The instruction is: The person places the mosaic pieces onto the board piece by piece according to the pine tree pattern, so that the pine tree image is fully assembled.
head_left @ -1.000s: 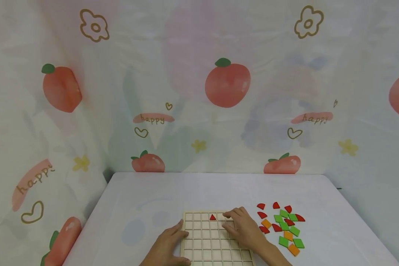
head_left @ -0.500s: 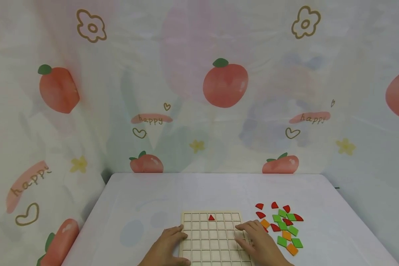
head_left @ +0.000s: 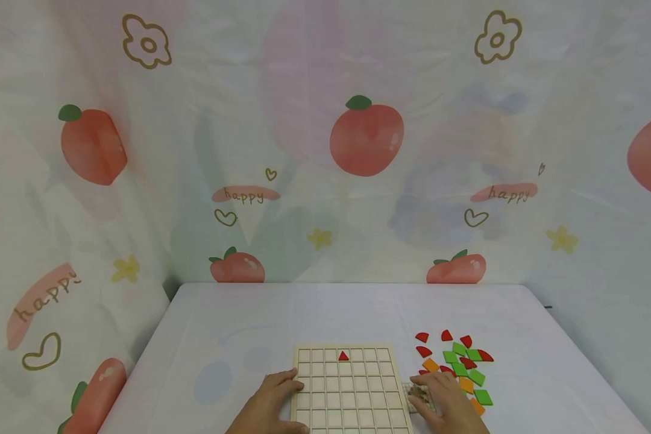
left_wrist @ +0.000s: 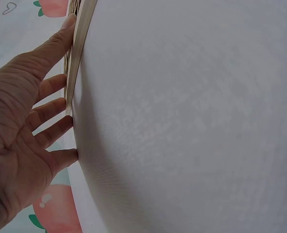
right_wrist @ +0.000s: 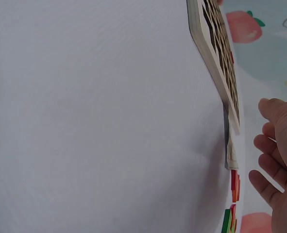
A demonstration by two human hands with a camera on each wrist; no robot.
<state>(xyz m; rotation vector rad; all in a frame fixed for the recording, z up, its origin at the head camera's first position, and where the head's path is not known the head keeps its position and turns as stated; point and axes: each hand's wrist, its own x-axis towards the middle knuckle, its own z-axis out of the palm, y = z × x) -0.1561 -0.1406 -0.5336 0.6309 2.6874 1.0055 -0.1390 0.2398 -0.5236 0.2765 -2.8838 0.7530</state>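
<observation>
A pale wooden grid board lies on the table, with one red triangle tile in a cell of its far row. My left hand rests against the board's left edge, its fingertips touching the rim. Just right of the board, my right hand hovers with loosely bent fingers, holding nothing visible. Beneath its fingers lies a small flat beige piece with a brownish pattern, partly hidden; its kind is unclear. The right wrist view shows this hand apart from the board.
Loose tiles are scattered to the right: red quarter-circles, green diamonds and orange squares. My right hand covers some of them. A printed cloth wall stands behind the white table.
My right hand has moved right and nearer, off the board's far right cells to beside its right edge. The small patterned piece has come into view. My left hand stays at the left edge.
</observation>
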